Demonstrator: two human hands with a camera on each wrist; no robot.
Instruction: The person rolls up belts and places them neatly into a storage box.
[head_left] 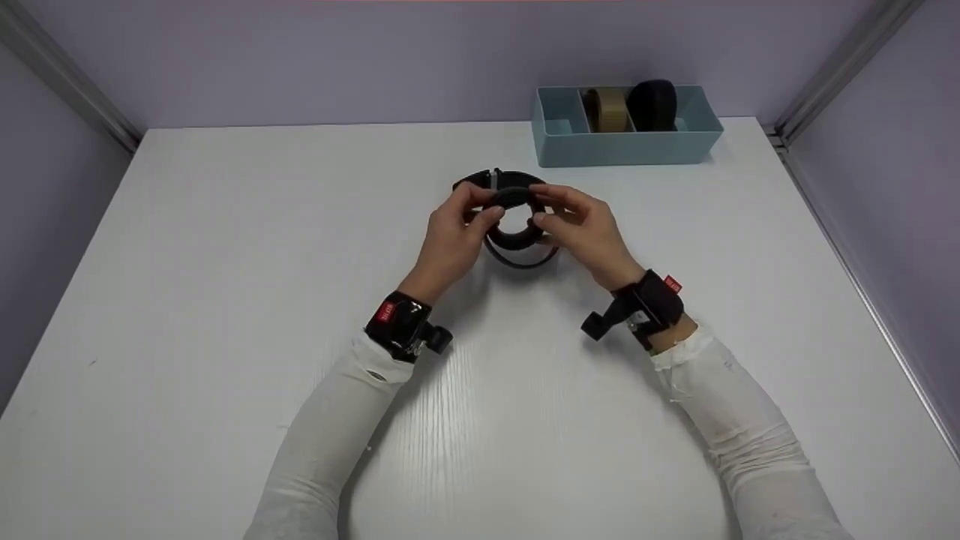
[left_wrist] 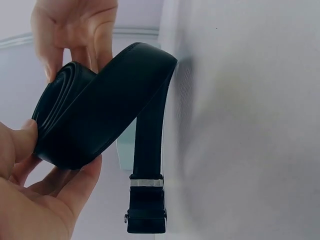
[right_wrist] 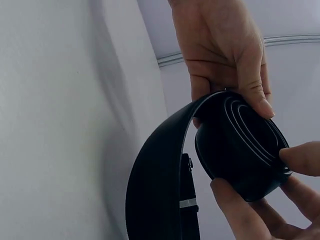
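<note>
A black belt is partly wound into a coil above the table, held between both hands. In the head view, my left hand pinches the coil's left side between thumb and fingers. Opposite it, my right hand grips the right side the same way. From the coil a loose outer loop swings out and down toward the table. At the belt's free end, the left wrist view shows a dark buckle and a silver band. Several wound layers show edge-on in the right wrist view.
Behind the hands, a blue-green divided box stands at the table's back edge. One compartment holds a brown tape roll; another holds a rounded black item. Pale panels surround the white table.
</note>
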